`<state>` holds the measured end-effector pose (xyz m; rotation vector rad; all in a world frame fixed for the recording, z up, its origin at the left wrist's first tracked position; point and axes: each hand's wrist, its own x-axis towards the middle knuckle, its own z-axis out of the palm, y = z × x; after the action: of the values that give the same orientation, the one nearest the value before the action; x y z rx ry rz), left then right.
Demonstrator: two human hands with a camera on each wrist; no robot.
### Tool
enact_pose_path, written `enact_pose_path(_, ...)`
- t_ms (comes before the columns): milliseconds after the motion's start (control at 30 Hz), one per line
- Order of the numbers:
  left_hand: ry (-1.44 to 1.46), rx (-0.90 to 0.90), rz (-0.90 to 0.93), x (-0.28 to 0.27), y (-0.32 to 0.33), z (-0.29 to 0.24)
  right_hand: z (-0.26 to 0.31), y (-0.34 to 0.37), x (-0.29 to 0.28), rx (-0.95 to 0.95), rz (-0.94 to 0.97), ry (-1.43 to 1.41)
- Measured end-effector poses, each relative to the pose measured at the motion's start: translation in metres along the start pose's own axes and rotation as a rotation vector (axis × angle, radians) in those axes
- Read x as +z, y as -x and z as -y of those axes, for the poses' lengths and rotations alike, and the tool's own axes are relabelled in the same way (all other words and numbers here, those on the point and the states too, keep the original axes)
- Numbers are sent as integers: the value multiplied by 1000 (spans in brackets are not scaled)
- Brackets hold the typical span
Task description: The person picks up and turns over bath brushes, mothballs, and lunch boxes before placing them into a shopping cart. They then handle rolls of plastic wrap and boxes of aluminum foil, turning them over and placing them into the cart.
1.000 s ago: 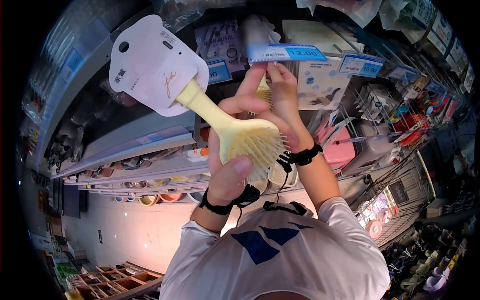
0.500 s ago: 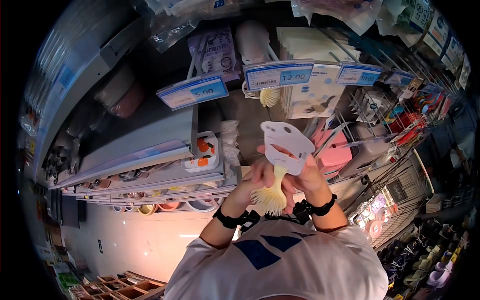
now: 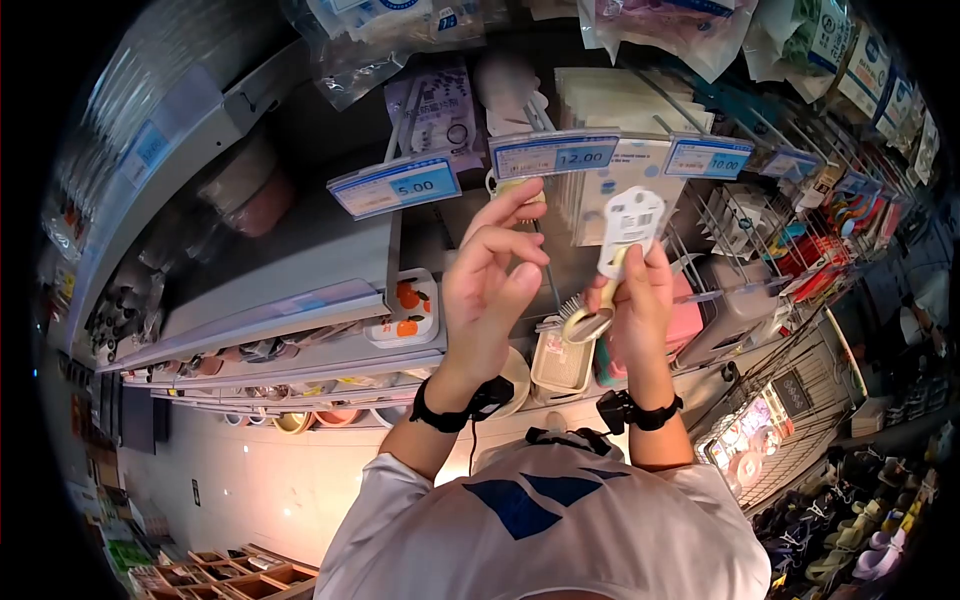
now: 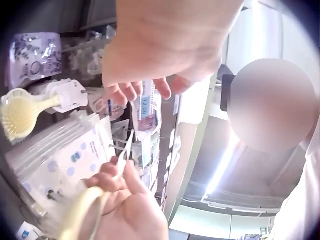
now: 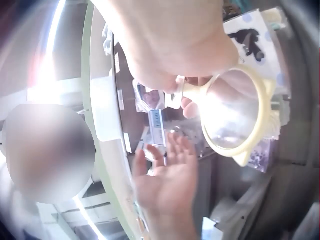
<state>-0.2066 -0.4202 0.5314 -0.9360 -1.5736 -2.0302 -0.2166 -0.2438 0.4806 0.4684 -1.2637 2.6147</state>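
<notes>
A pale yellow brush (image 3: 608, 290) on a white card (image 3: 632, 222) is pinched by the right hand (image 3: 642, 305), around the handle and the card's lower end. Its back, turned to the right wrist view, is a shiny round mirror (image 5: 232, 112) whose yellow rim has two pointed ears. Raised on the left, the left hand (image 3: 490, 285) holds nothing; its fingers are loosely bent and apart, as the right wrist view also shows (image 5: 170, 180). Another yellow brush (image 4: 21, 114) hangs on a hook; in the head view the left fingers partly cover it.
Price tags reading 5.00 (image 3: 398, 187), 12.00 (image 3: 556, 156) and 10.00 (image 3: 708, 158) front the hooks. A purple packet (image 3: 435, 115) and flat dotted packs (image 3: 590, 150) hang behind. Grey shelves (image 3: 300, 260) run along the left; a wire cart (image 3: 790, 400) stands at the lower right.
The brush went from the left hand near the camera to between both hands, then into the right hand alone, farther right. The left hand has let go and risen toward the tags.
</notes>
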Motion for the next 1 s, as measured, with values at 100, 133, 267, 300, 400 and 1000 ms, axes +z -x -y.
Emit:
enact_pose_path(100,-39,124,5,8,-6,-15,-17,-11,-3,38,-31,164)
enact_pose_path(133,-47,187,-4,11,-9,-20,-18,-14,0,35,-31,161)
enact_pose_path(267,-111,179,-170,11,-2,-14,-16,-25,18,-16,16,104)
enact_pose_path(300,-175,196,-242,14,-3,-12,-14,-28,22,-33,36,118)
enact_pose_path(400,-358,89,-277,24,-4,-21,-13,-33,32,-62,57,121)
enact_pose_path(1000,-126,139,-9,19,-14,-34,-19,-42,68,-265,39,98)
